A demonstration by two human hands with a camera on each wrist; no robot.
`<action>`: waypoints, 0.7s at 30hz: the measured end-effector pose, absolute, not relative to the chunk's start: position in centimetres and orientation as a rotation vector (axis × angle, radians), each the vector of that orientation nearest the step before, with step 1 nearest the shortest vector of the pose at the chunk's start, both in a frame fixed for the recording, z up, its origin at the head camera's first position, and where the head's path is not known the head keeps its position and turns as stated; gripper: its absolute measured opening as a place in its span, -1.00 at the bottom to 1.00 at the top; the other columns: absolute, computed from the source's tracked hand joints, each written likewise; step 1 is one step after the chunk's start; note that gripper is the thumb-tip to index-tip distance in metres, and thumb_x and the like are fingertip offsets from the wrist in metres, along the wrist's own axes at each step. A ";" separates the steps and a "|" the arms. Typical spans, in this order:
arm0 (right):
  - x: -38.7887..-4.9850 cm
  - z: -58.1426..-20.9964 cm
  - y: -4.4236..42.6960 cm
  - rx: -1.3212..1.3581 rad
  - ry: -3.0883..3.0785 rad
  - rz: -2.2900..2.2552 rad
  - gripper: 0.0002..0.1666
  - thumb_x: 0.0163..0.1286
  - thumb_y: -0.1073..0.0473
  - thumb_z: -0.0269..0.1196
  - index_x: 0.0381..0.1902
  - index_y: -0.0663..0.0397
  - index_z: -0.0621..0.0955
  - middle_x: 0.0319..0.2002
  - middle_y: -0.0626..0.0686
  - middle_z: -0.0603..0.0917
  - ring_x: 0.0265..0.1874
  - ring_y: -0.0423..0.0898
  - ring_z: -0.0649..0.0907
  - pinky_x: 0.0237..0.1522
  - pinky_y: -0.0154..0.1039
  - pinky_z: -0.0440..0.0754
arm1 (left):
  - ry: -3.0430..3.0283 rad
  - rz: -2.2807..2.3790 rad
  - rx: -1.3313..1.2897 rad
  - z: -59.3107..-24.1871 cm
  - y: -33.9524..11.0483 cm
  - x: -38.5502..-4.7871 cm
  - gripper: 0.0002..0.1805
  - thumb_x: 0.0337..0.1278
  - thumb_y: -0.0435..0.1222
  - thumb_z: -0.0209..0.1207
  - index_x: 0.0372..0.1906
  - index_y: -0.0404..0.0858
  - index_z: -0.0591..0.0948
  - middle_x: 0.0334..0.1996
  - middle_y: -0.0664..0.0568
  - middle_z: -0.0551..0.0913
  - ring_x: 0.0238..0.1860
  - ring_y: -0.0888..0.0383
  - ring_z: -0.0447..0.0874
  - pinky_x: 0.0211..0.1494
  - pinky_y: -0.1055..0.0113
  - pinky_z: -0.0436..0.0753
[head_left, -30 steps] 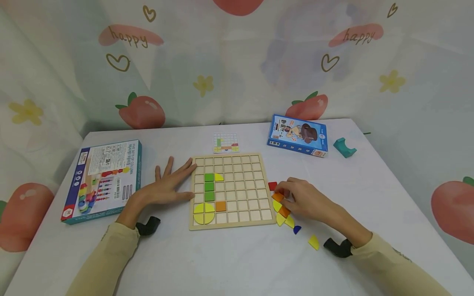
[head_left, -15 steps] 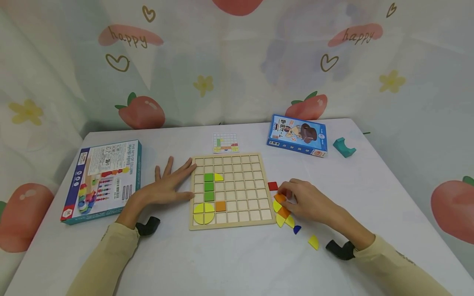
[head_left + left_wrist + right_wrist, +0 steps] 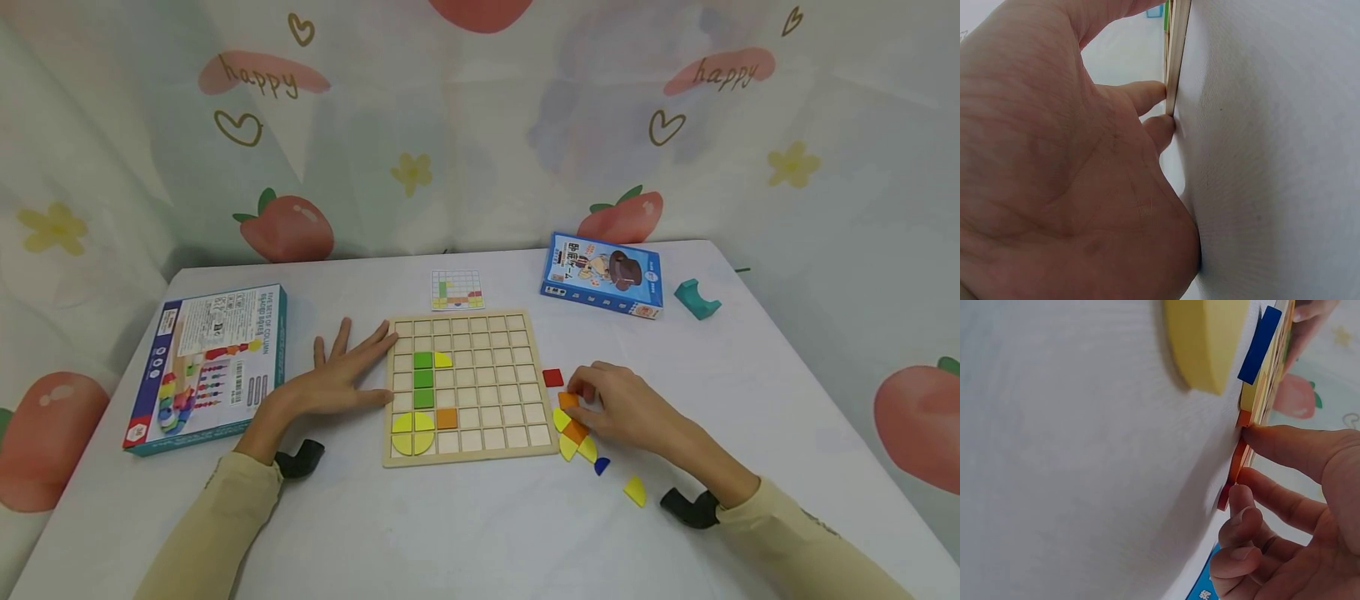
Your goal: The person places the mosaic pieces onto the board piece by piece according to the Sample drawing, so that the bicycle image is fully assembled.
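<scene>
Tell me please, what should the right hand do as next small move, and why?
Perhaps lift the orange tile toward the board: the right hand pinches it, and the card seems to show a multi-cell orange strip, while the board holds one orange square.

Quick count: two hands [image 3: 335, 382], one board [image 3: 489, 374], one card [image 3: 457, 289], two boxes [image 3: 603, 276], one teal bit [image 3: 698, 301]. Then three green squares [image 3: 423, 378], three orange squares [image 3: 447, 418], nine yellow quarters [image 3: 402, 422] (four loose, around the board's 4 o'clock), one red square [image 3: 552, 377], one blue piece [image 3: 602, 466].
</scene>
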State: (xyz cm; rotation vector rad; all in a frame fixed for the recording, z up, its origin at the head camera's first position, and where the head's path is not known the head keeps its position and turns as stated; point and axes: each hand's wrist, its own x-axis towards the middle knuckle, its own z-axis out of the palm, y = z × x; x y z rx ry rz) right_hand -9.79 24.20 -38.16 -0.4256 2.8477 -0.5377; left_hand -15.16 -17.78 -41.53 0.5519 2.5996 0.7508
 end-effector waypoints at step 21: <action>-9.7 -38.1 25.2 -0.401 2.839 -0.544 -0.61 0.29 0.08 0.54 0.03 0.05 0.73 -0.35 -0.05 0.61 -0.27 -0.13 0.54 -0.34 -0.42 0.58 | 2.601 0.753 0.558 -41.8 -17.9 -15.4 0.04 0.29 0.09 0.28 0.75 0.05 0.03 0.79 0.02 -0.20 0.69 -0.35 -0.76 0.50 -0.54 -0.70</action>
